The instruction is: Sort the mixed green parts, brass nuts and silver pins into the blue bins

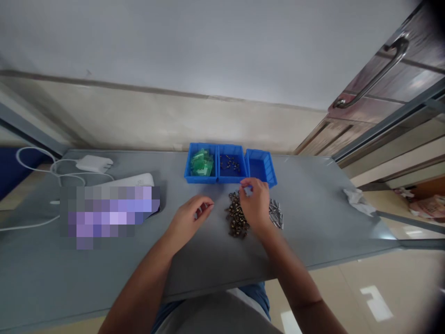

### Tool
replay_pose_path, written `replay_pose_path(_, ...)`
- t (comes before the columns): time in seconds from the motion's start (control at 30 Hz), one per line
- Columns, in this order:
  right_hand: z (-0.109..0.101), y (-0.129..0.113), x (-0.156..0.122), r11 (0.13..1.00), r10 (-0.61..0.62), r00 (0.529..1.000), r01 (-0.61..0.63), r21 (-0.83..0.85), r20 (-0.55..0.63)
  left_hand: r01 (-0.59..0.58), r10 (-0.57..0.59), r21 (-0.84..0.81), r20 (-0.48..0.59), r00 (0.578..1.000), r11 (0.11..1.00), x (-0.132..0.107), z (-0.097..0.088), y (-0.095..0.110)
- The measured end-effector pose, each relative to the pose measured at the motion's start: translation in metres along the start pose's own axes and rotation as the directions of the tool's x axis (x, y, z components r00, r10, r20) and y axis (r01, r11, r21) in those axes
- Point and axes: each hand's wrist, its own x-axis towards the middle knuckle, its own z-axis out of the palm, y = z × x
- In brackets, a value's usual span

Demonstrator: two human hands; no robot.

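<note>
Brass-coloured screws (237, 218) are sitting in a loose heap in the middle of the grey table (215, 264), just in front of three blue bins (272, 174). The person's right hand (255, 204) is hovering over the heap's far edge, fingertips pinching together on something too small to make out. The left hand (189, 220) is resting beside the heap, thumb and forefinger pinching a small silvery piece (200, 212).

Silver pins (277, 214) are lying just right of the heap, partly behind the right wrist. Imo what's working here is lifting one piece at a time off the heap's edge instead of digging into the middle. Keeping that wrist raised is also stopping it from dragging pins into the brass lot.

The middle bin (232, 178) is holding a few dark screws, the left bin (200, 179) green parts.
</note>
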Motion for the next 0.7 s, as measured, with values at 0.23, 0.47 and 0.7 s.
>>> replay_pose_path(0.23, 0.024, -0.004, -0.011, 0.941, 0.057, 0.938, 0.064, -0.332, 0.341, -0.001, 0.001, 0.012, 0.044, 0.999, 1.0, 0.0, 0.004, -0.002)
replay_pose_path(0.47, 0.022, 0.001, -0.011, 0.998, 0.025, 0.952, -0.041, 0.046, 0.306, -0.019, 0.019, 0.005, 0.062, 0.998, 1.0, -0.001, 0.006, -0.007)
replay_pose_path(0.7, 0.014, -0.006, -0.027, 0.438, -0.064, 0.783, -0.536, 0.722, 0.619, -0.011, 0.014, -0.062, 0.039, 0.999, 0.998, -0.001, 0.01, -0.007)
